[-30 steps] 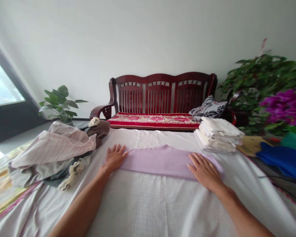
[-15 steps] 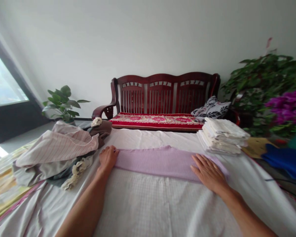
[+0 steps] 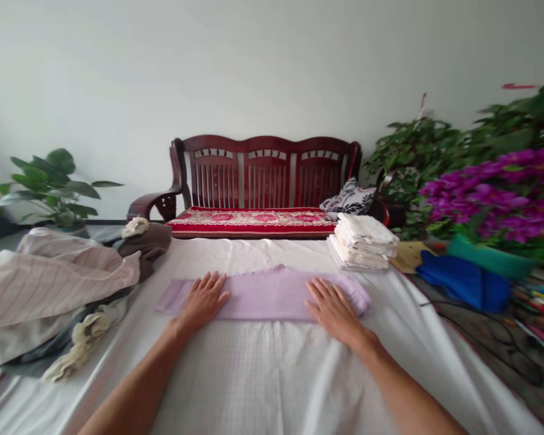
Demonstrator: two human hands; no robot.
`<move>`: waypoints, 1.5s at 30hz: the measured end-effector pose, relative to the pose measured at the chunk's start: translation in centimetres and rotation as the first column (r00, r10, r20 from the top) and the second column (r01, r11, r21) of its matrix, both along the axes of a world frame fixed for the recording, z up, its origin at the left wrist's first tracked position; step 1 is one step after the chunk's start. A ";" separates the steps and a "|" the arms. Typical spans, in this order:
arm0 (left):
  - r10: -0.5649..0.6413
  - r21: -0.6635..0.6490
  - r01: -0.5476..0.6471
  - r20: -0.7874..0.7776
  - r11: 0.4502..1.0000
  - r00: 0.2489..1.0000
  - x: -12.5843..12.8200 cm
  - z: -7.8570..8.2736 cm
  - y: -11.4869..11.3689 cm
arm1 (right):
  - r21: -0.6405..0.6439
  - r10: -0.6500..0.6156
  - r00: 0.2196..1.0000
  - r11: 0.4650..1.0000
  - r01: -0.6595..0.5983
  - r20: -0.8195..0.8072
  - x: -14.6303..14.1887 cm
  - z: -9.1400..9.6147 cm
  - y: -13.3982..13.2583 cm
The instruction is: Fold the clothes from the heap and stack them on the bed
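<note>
A lilac ribbed knit garment (image 3: 263, 296), folded into a long strip, lies across the cloth-covered table (image 3: 240, 374). My left hand (image 3: 205, 299) rests flat on its left part, fingers spread. On the right part lies my right hand (image 3: 333, 307), palm down, with its fingers apart. Both ends of the strip stick out beyond my hands, and the right end looks rumpled. A small peak of fabric rises at the middle of its far edge.
Left of my arm lies a loose heap of clothes (image 3: 58, 284). A stack of folded white cloths (image 3: 362, 241) stands at the far right of the table. Beyond is a wooden bench (image 3: 263, 175); purple flowers (image 3: 494, 193) and a blue cloth (image 3: 465, 281) are on the right.
My left hand has left the garment's left end and moved inward, now flat instead of pinching. My right hand stays flat on the right part. The view has turned right.
</note>
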State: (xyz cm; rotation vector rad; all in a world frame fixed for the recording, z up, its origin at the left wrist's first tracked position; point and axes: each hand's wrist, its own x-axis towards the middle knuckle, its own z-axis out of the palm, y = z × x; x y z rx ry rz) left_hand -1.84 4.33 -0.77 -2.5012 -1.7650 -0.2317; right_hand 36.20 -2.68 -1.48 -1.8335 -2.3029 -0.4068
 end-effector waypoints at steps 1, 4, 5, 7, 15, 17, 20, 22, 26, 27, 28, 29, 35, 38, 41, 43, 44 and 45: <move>0.024 -0.009 -0.024 -0.022 1.000 0.999 -0.6 -0.1 0.1 | 0.007 -0.029 1.000 1.000 0.029 0.011 0.8 -0.1 0.1; 0.116 -0.005 -0.117 -0.075 0.993 0.990 -2.6 0.2 0.3 | 0.041 -0.155 0.988 0.987 0.154 0.027 3.5 -0.2 0.3; 0.151 -0.006 -0.152 -0.089 0.988 0.985 -3.1 0.4 0.3 | 0.053 -0.193 0.981 0.980 0.191 0.026 4.2 -0.2 0.4; 0.221 -0.020 -0.224 -0.104 0.974 0.970 -3.8 0.8 0.3 | 0.069 -0.237 0.971 0.970 0.235 0.018 5.1 -0.3 0.5; 0.446 -0.047 -0.447 -0.027 0.893 0.895 -5.7 0.8 1.1 | 0.123 -0.166 0.986 0.979 0.164 0.006 6.0 -1.1 0.8; 0.466 -0.023 -0.466 -0.005 0.884 0.885 -6.1 0.7 1.1 | 0.135 -0.156 0.988 0.979 0.154 0.004 6.2 -1.2 0.8; 0.523 0.002 -0.523 0.025 0.852 0.852 -6.4 0.9 0.9 | 0.153 -0.173 0.985 0.973 0.173 -0.014 6.1 -1.2 1.0; 0.555 -0.001 -0.555 0.039 0.832 0.831 -6.5 1.3 0.7 | 0.170 -0.181 0.983 0.968 0.183 -0.023 5.8 -1.1 1.0; 0.618 -0.003 -0.619 0.059 0.785 0.784 -7.0 1.9 0.5 | 0.212 -0.168 0.985 0.962 0.172 -0.038 5.4 -0.6 0.9; 0.635 -0.006 -0.636 0.059 0.772 0.770 -7.2 2.0 0.5 | 0.219 -0.161 0.986 0.961 0.166 -0.044 5.3 -0.5 0.8; 0.648 -0.010 -0.649 0.058 0.761 0.759 -7.4 2.1 0.5 | 0.226 -0.152 0.987 0.961 0.160 -0.051 5.3 -0.4 0.8; 0.658 -0.014 -0.659 0.056 0.752 0.751 -7.5 2.1 0.5 | 0.232 -0.143 0.988 0.961 0.153 -0.059 5.4 -0.3 0.8; 0.653 -0.051 -0.652 0.003 0.756 0.757 -7.8 2.7 0.5 | 0.288 -0.107 0.990 0.949 0.129 -0.091 5.8 -0.3 1.2; 0.616 -0.066 -0.615 -0.011 0.786 0.788 -7.9 3.1 0.5 | 0.307 -0.088 0.992 0.945 0.113 -0.094 5.8 -0.3 1.3; 0.601 -0.093 -0.595 0.060 0.799 0.797 -8.2 3.4 0.7 | 0.317 -0.080 0.993 0.943 0.105 -0.090 5.7 -0.1 1.3; 0.603 -0.137 -0.587 0.142 0.798 0.785 -8.4 3.5 0.9 | 0.322 -0.074 0.994 0.942 0.098 -0.086 5.5 0.2 1.1; 0.601 -0.156 -0.581 0.190 0.799 0.776 -8.5 3.5 1.0 | 0.326 -0.068 0.994 0.941 0.093 -0.087 5.4 0.4 1.0; 0.601 -0.167 -0.577 0.244 0.800 0.761 -8.6 3.6 1.1 | 0.329 -0.060 0.994 0.940 0.086 -0.091 5.2 0.7 0.9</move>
